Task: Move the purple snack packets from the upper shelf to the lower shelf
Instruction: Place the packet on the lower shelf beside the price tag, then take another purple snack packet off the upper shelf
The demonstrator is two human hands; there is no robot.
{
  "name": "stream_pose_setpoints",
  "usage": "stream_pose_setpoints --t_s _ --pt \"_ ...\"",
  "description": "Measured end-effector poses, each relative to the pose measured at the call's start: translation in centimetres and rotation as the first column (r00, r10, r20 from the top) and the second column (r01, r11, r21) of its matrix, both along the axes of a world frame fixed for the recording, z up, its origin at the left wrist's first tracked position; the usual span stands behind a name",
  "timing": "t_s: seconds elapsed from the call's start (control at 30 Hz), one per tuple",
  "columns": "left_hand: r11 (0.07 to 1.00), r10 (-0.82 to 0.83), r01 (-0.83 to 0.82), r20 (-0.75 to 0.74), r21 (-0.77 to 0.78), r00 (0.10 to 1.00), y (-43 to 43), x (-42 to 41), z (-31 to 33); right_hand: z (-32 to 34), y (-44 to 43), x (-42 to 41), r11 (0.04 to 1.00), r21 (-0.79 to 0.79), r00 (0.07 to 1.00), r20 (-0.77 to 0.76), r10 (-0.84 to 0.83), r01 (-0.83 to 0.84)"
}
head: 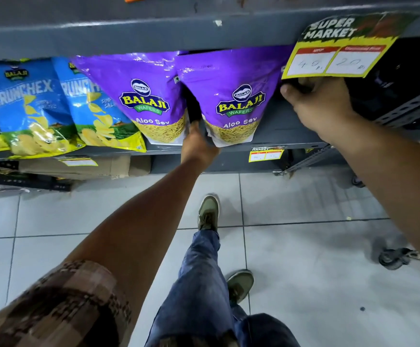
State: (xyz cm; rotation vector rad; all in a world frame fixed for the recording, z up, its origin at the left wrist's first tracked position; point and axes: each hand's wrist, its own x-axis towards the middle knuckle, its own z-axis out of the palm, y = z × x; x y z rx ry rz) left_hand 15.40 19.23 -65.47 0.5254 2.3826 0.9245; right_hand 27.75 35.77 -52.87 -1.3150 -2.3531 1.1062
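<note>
Two purple Balaji Aloo Sev packets stand side by side on a grey shelf [279, 136]. My left hand [199, 146] reaches up into the gap between them and grips the lower left edge of the right purple packet [231, 78]. At that packet's right edge is my right hand [321, 106], thumb in front and fingers hidden behind the packet and a price card. The left purple packet [139, 78] stands untouched, leaning against blue packets.
Blue Crunchex chip packets [28, 106] fill the shelf to the left. A yellow "Super Market" price card [339, 53] hangs from the shelf edge above [154, 31]. Cardboard boxes [79, 166] lie below. Further down are the tiled floor, my legs and shoes.
</note>
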Motion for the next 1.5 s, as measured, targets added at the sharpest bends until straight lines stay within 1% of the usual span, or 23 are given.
stream_pose_setpoints --t_s 0.07,0.1,0.13,0.17,0.2,0.27,0.3,0.33,0.37,0.47,0.57,0.67,0.73,0.87,0.93,0.97,1.1,1.17,1.3,1.33,1.4,1.43,1.5 --pt "1.0 -0.013 0.013 -0.025 0.015 1.0 -1.6 0.6 1.3 0.9 -0.8 1.0 0.999 -0.007 0.985 0.17 0.039 -0.038" --pt "1.0 -0.005 0.005 -0.019 0.019 1.0 -2.5 0.9 2.1 1.8 -1.6 1.8 0.994 -0.029 0.955 0.275 0.111 -0.107" --pt "1.0 0.002 -0.002 -0.012 0.02 1.0 -3.4 1.2 2.9 2.4 -2.3 2.5 0.972 -0.031 0.891 0.394 0.226 -0.233" --pt "1.0 -0.002 0.002 -0.014 0.017 1.0 -4.3 1.5 3.8 3.4 -3.3 3.4 0.918 -0.062 0.776 0.513 0.366 -0.392" --pt "1.0 -0.011 0.012 -0.028 0.012 1.0 -5.2 1.8 4.8 4.2 -4.2 4.2 0.834 -0.112 0.617 0.621 0.483 -0.541" --pt "0.999 -0.052 0.052 -0.082 -0.001 0.995 -6.8 2.7 7.4 6.7 -6.3 5.9 0.658 -0.269 0.293 0.734 0.613 -0.703" --pt "0.997 -0.083 0.083 -0.12 -0.006 0.989 -7.7 3.1 9.1 8.0 -7.1 6.4 0.598 -0.324 0.198 0.739 0.644 -0.733" --pt "0.992 -0.121 0.123 -0.169 0.001 0.978 -8.4 3.4 10.8 9.8 -7.9 6.8 0.557 -0.342 0.151 0.738 0.658 -0.757" --pt "0.986 -0.16 0.165 -0.223 0.002 0.961 -9.0 3.5 12.7 12.1 -8.6 6.8 0.525 -0.319 0.138 0.741 0.658 -0.789" --pt "0.97 -0.223 0.242 -0.4 -0.003 0.889 -10.5 3.0 19.6 19.7 -9.6 5.9 0.47 -0.099 0.261 0.723 0.639 -0.877" --pt "0.956 -0.232 0.295 -0.598 0.007 0.767 -11.7 2.0 27.2 28.6 -10.5 4.7 0.444 0.155 0.415 0.7 0.581 -0.883" --pt "0.942 -0.177 0.331 -0.772 0.045 0.61 -12.6 0.3 34.6 37.2 -11.3 4.0 0.424 0.384 0.568 0.636 0.522 -0.82" --pt "0.929 -0.153 0.367 -0.855 0.045 0.495 -13.2 -0.7 39.5 42.5 -12.0 4.0 0.39 0.511 0.642 0.587 0.494 -0.766" --pt "0.909 -0.056 0.413 -0.966 0.056 0.254 -14.7 -1.8 47.9 51.9 -13.3 4.8 0.388 0.685 0.766 0.407 0.498 -0.616" --pt "0.905 0.036 0.409 -0.979 0.117 0.2 -15.3 -2.5 51.4 55.5 -13.8 5.1 0.399 0.735 0.799 0.318 0.511 -0.548" --pt "0.905 0.076 0.396 -0.976 0.154 0.204 -15.5 -2.8 53.1 57.0 -14.0 5.1 0.398 0.756 0.808 0.283 0.516 -0.519" --pt "0.879 0.219 0.346 -0.923 0.328 0.318 -15.1 -4.2 59.3 61.3 -14.1 4.5 0.364 0.829 0.846 0.22 0.487 -0.425" --pt "0.856 0.259 0.356 -0.906 0.376 0.334 -14.6 -5.0 61.8 63.0 -14.0 4.0 0.35 0.854 0.863 0.199 0.464 -0.385" --pt "0.828 0.295 0.385 -0.9 0.408 0.32 -12.9 -5.6 65.3 65.7 -12.9 3.3 0.285 0.913 0.911 0.175 0.372 -0.292" --pt "0.814 0.299 0.41 -0.902 0.411 0.312 -12.3 -5.3 65.8 66.3 -12.3 3.2 0.282 0.931 0.93 0.127 0.344 -0.232" --pt "0.771 0.301 0.468 -0.895 0.431 0.329 -10.7 -4.5 66.5 67.3 -11.0 2.9 0.305 0.952 0.952 -0.06 0.302 -0.036" --pt "0.743 0.296 0.494 -0.883 0.453 0.365 -9.7 -4.1 66.6 67.6 -10.6 2.8 0.317 0.945 0.943 -0.174 0.284 0.079" --pt "0.666 0.259 0.525 -0.825 0.529 0.502 -7.7 -3.4 66.3 67.8 -9.9 2.4 0.381 0.888 0.891 -0.371 0.264 0.257"
